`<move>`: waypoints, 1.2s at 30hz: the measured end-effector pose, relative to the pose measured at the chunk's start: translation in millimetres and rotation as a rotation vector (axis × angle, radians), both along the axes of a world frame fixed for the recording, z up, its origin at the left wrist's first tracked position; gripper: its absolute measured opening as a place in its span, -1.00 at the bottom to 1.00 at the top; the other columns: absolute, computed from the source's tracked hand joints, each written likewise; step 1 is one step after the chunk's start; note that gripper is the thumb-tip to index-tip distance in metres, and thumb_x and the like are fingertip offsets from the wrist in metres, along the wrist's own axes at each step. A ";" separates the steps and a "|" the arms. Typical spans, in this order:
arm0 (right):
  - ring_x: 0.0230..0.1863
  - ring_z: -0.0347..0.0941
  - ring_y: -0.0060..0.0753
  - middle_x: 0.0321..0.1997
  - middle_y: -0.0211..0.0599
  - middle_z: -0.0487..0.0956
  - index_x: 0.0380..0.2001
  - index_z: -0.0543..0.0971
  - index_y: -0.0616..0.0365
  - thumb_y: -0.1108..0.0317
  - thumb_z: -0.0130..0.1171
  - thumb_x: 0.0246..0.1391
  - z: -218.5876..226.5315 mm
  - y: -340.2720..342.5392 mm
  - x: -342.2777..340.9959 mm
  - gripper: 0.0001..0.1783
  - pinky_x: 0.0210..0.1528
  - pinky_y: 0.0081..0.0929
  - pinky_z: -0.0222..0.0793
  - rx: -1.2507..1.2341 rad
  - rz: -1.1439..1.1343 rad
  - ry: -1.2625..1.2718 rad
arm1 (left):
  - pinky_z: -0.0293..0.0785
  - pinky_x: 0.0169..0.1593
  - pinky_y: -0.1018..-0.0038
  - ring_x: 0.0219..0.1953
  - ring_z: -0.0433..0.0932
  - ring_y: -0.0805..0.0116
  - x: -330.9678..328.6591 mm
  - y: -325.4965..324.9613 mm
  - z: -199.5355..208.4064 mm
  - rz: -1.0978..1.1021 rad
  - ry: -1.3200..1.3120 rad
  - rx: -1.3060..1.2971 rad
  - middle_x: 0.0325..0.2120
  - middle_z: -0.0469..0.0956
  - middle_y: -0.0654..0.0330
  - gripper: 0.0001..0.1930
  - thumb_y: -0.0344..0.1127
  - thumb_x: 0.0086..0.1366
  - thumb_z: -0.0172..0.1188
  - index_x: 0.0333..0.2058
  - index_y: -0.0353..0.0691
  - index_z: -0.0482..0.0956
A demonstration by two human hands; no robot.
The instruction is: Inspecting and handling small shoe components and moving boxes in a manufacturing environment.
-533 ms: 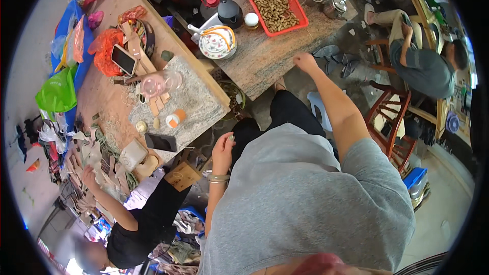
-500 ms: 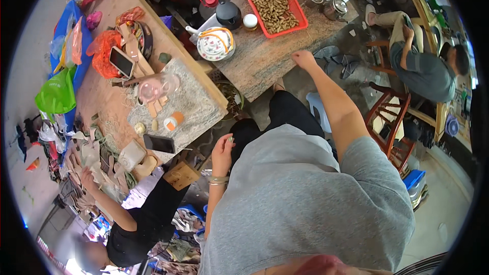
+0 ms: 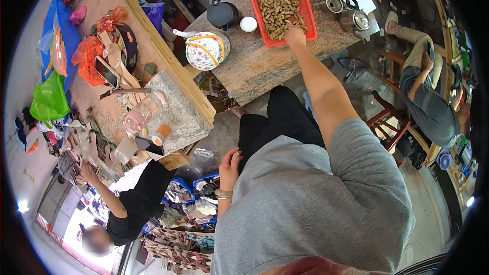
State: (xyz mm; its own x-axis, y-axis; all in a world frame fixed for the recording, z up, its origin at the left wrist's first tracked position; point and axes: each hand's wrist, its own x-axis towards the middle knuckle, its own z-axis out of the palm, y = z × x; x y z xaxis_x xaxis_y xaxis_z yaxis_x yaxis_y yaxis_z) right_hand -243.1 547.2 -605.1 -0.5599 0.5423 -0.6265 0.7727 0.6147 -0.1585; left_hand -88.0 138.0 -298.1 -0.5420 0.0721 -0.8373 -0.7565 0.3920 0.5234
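Observation:
My right hand [image 3: 295, 37] reaches over the near edge of a red plastic tray [image 3: 311, 31], its fingers down among the peanuts in their shells [image 3: 277, 6]. The fingertips are partly hidden, so their grip does not show. Beside my left thigh is my left hand [image 3: 230, 165], fingers curled together with a small greenish spot at the tips; what it holds, if anything, is too small to name. To the left of the tray stand a white-lidded jar [image 3: 248, 24], a dark grey pot [image 3: 222, 15] and a flowered white teapot [image 3: 206, 51] with an orange handle.
A metal kettle [image 3: 355, 20] stands right of the tray on the stone table [image 3: 254, 66]. The left worktable [image 3: 188, 117] bears a clear pink bottle [image 3: 145, 113], phones and bags. One person [image 3: 137, 206] works at lower left; another [image 3: 430, 104] sits at right.
My right hand has moved forward and left, from the table's near edge into the tray of peanuts. My left hand has shifted slightly right and down. The whole view has turned a little.

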 end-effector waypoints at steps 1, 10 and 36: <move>0.01 0.40 -0.06 0.20 -0.04 0.27 0.24 0.13 0.10 0.07 0.02 0.12 -1.3 1.4 -5.3 -0.32 -0.07 -0.20 0.45 0.032 -0.028 -0.012 | 0.40 -0.17 0.62 -0.27 0.50 0.50 2.3 3.6 -1.0 0.031 -0.013 -0.002 -0.25 0.52 0.20 -0.74 -0.33 0.33 0.01 -0.05 -0.28 0.45; 0.04 0.36 0.04 0.24 0.08 0.09 0.15 0.18 0.15 -0.02 0.14 0.03 -1.3 0.6 -35.8 -0.27 -0.04 -0.14 0.42 -0.129 -0.112 -0.086 | 0.41 -0.15 0.61 -0.25 0.49 0.50 11.7 22.7 -10.5 0.103 -0.111 -0.010 -0.23 0.53 0.19 -0.72 -0.32 0.33 0.02 -0.03 -0.27 0.44; -0.44 0.51 -0.32 -0.33 -0.21 0.56 -0.10 0.48 0.14 0.23 0.20 0.02 -24.4 13.6 -22.5 -0.62 -0.38 -0.37 0.46 -0.289 -0.213 0.185 | 0.40 -0.18 0.61 -0.26 0.50 0.50 10.8 37.1 -8.6 0.088 -0.102 0.005 -0.24 0.53 0.19 -0.73 -0.30 0.33 0.01 -0.05 -0.27 0.45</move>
State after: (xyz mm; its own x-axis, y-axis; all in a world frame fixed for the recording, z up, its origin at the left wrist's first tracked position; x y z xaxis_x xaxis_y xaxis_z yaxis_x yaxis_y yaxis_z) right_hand -265.6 560.8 -629.4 -0.5715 0.4742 -0.6697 0.8203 0.3537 -0.4495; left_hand -77.2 175.1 -306.6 -0.4588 0.0324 -0.8879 -0.8371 0.3193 0.4442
